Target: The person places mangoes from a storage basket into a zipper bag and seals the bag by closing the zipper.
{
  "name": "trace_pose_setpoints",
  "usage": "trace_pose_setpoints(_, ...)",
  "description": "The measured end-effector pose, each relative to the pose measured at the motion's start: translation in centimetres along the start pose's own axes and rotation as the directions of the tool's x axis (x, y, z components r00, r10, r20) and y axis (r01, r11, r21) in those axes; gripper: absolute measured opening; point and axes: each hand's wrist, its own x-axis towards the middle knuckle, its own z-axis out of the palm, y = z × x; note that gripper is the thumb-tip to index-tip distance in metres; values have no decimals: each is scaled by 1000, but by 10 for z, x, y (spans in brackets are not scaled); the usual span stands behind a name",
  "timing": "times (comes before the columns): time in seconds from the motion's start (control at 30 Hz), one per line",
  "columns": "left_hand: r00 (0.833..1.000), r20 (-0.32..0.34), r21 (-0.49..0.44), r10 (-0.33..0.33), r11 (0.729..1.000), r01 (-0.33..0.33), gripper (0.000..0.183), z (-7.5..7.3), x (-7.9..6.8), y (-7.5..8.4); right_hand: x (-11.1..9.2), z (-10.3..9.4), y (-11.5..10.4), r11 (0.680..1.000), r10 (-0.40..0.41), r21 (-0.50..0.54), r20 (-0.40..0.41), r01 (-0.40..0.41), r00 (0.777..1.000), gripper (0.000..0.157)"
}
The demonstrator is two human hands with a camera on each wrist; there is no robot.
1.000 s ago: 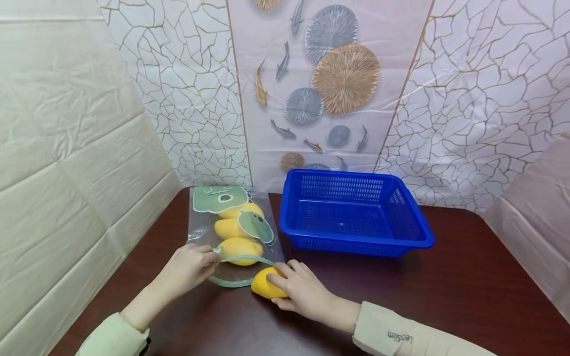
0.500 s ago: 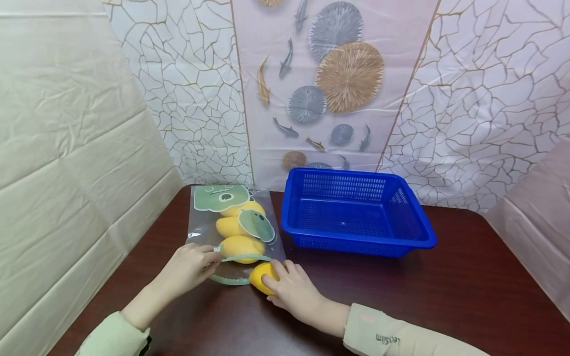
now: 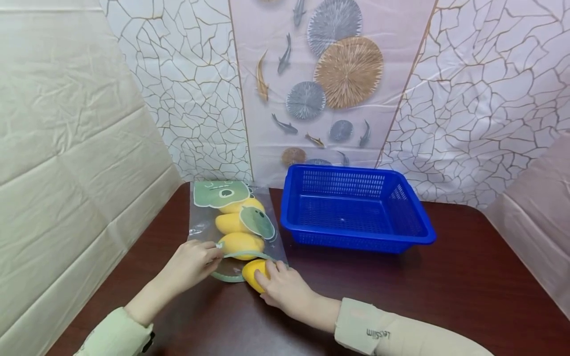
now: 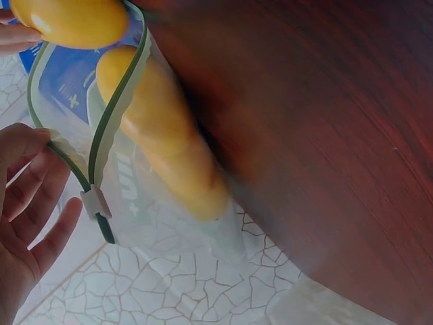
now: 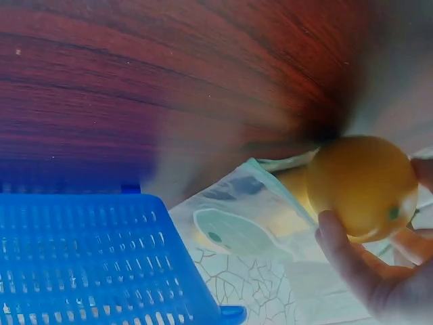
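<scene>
My left hand pinches the green-edged rim of a clear zip bag and holds its mouth apart; in the left wrist view a white slider sits on the zip track near the fingers. Inside the bag lie three yellow mangoes in a row, partly behind printed green cartoon figures. My right hand grips another mango right at the bag's mouth. In the right wrist view that mango shows its green stem spot, with thumb and fingers around it.
A blue perforated plastic basket stands on the dark red-brown table, right of the bag. A patterned cloth hangs behind the table, and a pale cloth runs along the left side.
My right hand has moved left with the mango, from beside the bag's opening into its mouth. The left hand keeps its hold on the rim, almost still.
</scene>
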Motion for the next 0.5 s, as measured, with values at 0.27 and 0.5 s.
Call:
trace_pose_setpoints(0.27, 1000, -17, 11, 1, 1000, -1, 27, 0, 4, 4, 4, 15, -6, 992, -113, -77, -128, 104, 985, 22)
trace_pose_setpoints(0.5, 1000, 4, 17, -14, 1000, 14, 26, -2, 5, 2, 13, 15, -13, 975, -193, -128, -84, 181, 978, 25)
